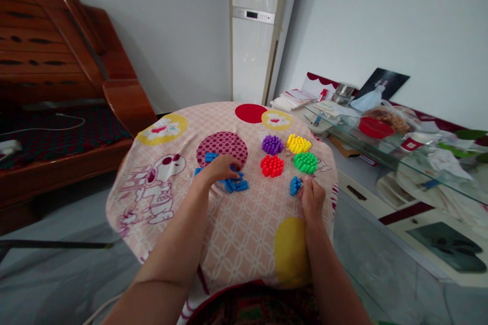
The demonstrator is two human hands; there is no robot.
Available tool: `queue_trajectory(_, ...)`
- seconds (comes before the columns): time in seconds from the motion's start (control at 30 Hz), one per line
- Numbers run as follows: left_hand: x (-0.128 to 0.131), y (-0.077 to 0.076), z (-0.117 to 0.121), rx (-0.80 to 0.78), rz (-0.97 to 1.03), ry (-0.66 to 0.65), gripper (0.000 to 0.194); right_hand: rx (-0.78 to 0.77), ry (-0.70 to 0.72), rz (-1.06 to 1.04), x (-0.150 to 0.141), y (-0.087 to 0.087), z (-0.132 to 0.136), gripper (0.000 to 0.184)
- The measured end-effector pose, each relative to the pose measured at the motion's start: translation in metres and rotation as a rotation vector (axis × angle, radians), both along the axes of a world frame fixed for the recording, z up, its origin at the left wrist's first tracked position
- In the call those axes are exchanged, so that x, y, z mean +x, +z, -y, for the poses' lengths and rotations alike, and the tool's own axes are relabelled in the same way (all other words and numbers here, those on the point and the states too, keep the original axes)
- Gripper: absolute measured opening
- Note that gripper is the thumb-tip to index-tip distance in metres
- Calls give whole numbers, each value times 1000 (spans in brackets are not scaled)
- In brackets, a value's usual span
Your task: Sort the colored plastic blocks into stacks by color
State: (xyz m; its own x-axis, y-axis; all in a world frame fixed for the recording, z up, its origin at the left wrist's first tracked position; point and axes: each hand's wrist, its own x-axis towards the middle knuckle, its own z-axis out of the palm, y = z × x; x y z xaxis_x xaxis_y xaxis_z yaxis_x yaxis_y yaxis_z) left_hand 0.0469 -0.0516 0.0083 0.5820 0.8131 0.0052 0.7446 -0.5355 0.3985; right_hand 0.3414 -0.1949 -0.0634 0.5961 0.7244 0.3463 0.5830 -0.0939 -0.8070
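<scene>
Loose blue pegs (pixel 239 185) lie scattered on the tablecloth at the left of the work area. My left hand (pixel 223 166) reaches down among them, its fingers curled round a blue peg that shows only in part. Over on the right, my right hand (pixel 313 196) is closed beside a small cluster of upright blue pegs (pixel 295 186), its fingertips touching the edge. Whatever those fingers hold is hidden. Behind that cluster stand tight bunches of green pegs (pixel 305 162), red pegs (pixel 272 166), purple pegs (pixel 272 144) and yellow pegs (pixel 298 143).
A patterned cloth covers the round table (pixel 236 233). To the right runs a glass-topped cabinet (pixel 404 157) carrying a red bowl (pixel 375 127), papers (pixel 293 99) and a photo (pixel 383 84). A wooden bench (pixel 125 106) stands left; a tall white appliance (pixel 251 56) is behind.
</scene>
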Motion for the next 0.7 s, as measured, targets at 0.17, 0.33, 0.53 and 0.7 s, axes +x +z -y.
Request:
queue_trajectory(0.17,-30,4,-5,30,-13,136,33,8,-5,13,0,0,0,49)
queue_trajectory(0.33,-39,5,-4,-73,-149,135,12,18,-7,6,-2,2,1,47)
queue_trajectory(0.53,-28,19,2,25,34,159,6,9,-18,-23,-7,7,2,46)
queue_trajectory(0.7,22,21,27,-39,408,122,21,3,-28,-7,-9,10,2,46)
